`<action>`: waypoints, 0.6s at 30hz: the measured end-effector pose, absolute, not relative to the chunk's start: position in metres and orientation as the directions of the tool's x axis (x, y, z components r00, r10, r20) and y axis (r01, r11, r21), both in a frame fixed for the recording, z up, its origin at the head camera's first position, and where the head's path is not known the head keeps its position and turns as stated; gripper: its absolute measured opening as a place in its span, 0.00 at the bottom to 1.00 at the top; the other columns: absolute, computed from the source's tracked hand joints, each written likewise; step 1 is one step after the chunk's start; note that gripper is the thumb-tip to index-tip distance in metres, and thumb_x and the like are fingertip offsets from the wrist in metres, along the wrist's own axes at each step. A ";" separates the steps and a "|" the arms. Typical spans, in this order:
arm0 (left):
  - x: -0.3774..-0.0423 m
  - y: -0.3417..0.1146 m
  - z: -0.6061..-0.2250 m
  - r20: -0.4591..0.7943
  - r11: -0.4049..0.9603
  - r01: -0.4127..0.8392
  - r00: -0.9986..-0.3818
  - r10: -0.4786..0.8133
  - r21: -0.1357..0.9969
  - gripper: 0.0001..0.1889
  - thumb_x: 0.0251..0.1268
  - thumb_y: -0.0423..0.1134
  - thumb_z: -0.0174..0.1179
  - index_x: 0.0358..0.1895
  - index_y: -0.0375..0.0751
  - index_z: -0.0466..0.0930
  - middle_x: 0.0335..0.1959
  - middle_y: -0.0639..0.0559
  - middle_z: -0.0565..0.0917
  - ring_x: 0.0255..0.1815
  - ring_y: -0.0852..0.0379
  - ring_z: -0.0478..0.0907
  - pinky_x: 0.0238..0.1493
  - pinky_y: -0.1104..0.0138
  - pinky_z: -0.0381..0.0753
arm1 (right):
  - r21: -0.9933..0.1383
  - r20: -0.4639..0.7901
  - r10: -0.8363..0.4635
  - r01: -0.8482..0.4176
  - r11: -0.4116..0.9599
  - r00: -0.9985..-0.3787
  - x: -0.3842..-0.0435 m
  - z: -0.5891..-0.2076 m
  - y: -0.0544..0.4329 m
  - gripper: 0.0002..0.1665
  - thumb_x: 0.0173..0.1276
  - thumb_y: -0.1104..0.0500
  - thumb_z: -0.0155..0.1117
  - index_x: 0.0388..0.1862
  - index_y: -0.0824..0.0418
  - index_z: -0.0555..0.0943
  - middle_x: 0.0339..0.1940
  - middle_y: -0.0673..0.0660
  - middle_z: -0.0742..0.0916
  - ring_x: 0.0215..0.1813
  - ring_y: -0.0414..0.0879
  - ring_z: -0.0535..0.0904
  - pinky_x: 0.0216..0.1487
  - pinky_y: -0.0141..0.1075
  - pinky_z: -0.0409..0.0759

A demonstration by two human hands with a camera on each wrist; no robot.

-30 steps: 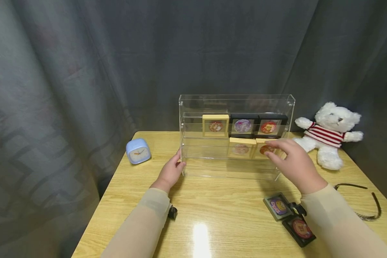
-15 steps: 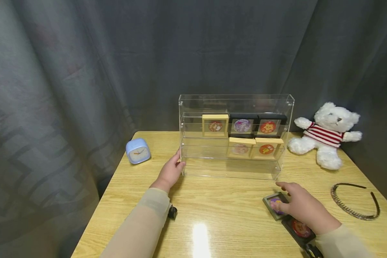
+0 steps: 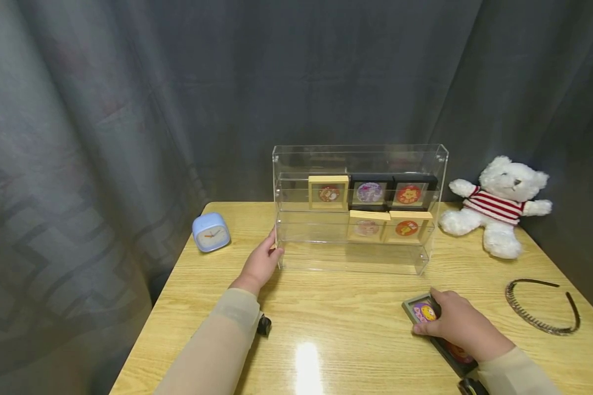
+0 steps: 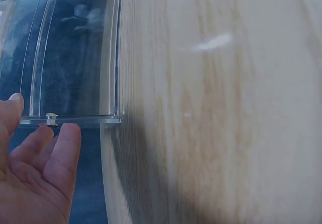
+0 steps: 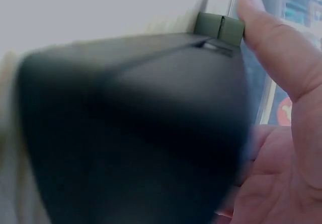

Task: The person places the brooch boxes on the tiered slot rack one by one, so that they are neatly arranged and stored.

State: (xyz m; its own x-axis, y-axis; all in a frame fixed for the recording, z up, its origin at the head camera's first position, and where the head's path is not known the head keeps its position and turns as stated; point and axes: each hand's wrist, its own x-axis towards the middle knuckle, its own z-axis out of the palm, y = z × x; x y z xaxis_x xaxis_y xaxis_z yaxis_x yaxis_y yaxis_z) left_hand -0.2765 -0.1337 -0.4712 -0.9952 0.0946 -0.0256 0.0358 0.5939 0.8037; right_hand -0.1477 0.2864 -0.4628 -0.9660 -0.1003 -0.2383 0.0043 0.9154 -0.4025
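A clear acrylic display rack (image 3: 311, 241) stands upright on the table. My left hand (image 3: 259, 267) holds its left side panel, with the thumb (image 4: 11, 112) on one face and the fingers on the other. At the front right, my right hand (image 3: 464, 323) grips a grey-green square badge frame (image 3: 423, 312) between thumb and fingers. In the right wrist view the thumb lies against this green frame (image 5: 219, 27). Partly under my right hand lies a black badge frame (image 3: 449, 354), which looms blurred and dark close to that wrist camera.
On the rack's shelves stand a yellow frame (image 3: 328, 178), two black frames (image 3: 369, 207) and two lower yellow frames (image 3: 368, 215). A white teddy bear (image 3: 504, 241) sits to the right, a headband (image 3: 526, 321) before it. A blue clock (image 3: 211, 219) stands left.
My right hand has let go of the lower right yellow frame on the rack and come down toward me to the grey-green frame, which it now grips. My left hand stays on the rack.
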 end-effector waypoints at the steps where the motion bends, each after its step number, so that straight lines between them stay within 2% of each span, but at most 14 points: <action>1: -0.276 -0.134 -0.471 -0.027 0.596 0.035 -0.995 0.094 0.802 0.34 0.77 0.46 0.54 0.77 0.78 0.48 0.75 0.52 0.62 0.66 0.45 0.70 0.66 0.48 0.68 | -0.402 -0.237 -0.098 0.005 0.916 -0.966 -0.148 -0.463 0.286 0.70 0.47 0.29 0.76 0.66 0.85 0.64 0.56 0.81 0.75 0.53 0.69 0.75 0.45 0.57 0.77; 5: -0.277 -0.134 -0.472 -0.028 0.598 0.036 -0.995 0.097 0.801 0.34 0.77 0.47 0.53 0.77 0.79 0.47 0.75 0.52 0.62 0.67 0.46 0.70 0.66 0.49 0.68 | -0.390 -0.190 -0.096 -0.014 0.921 -0.977 -0.150 -0.464 0.283 0.61 0.48 0.36 0.79 0.64 0.79 0.69 0.54 0.77 0.77 0.47 0.64 0.76 0.40 0.55 0.78; 8: -0.277 -0.134 -0.473 -0.027 0.593 0.036 -0.995 0.097 0.805 0.34 0.77 0.47 0.53 0.77 0.79 0.47 0.76 0.52 0.62 0.68 0.46 0.69 0.66 0.49 0.68 | -0.376 -0.153 -0.092 -0.028 0.926 -0.984 -0.151 -0.465 0.283 0.58 0.47 0.39 0.81 0.63 0.78 0.70 0.53 0.76 0.77 0.46 0.64 0.75 0.39 0.55 0.78; 14: -0.277 -0.135 -0.474 -0.023 0.588 0.042 -0.995 0.102 0.808 0.34 0.78 0.46 0.53 0.77 0.79 0.47 0.76 0.53 0.62 0.67 0.46 0.69 0.67 0.49 0.68 | -0.365 -0.220 -0.050 0.035 0.930 -0.974 -0.148 -0.464 0.289 0.65 0.46 0.30 0.77 0.61 0.83 0.69 0.48 0.73 0.80 0.45 0.63 0.76 0.41 0.57 0.77; 18: -0.277 -0.135 -0.473 -0.021 0.586 0.045 -0.994 0.105 0.809 0.34 0.77 0.48 0.53 0.77 0.79 0.47 0.76 0.53 0.62 0.67 0.46 0.70 0.66 0.49 0.68 | -0.386 -0.251 -0.049 0.053 0.921 -0.967 -0.144 -0.465 0.294 0.56 0.47 0.32 0.78 0.54 0.79 0.76 0.38 0.63 0.82 0.37 0.55 0.77 0.36 0.50 0.78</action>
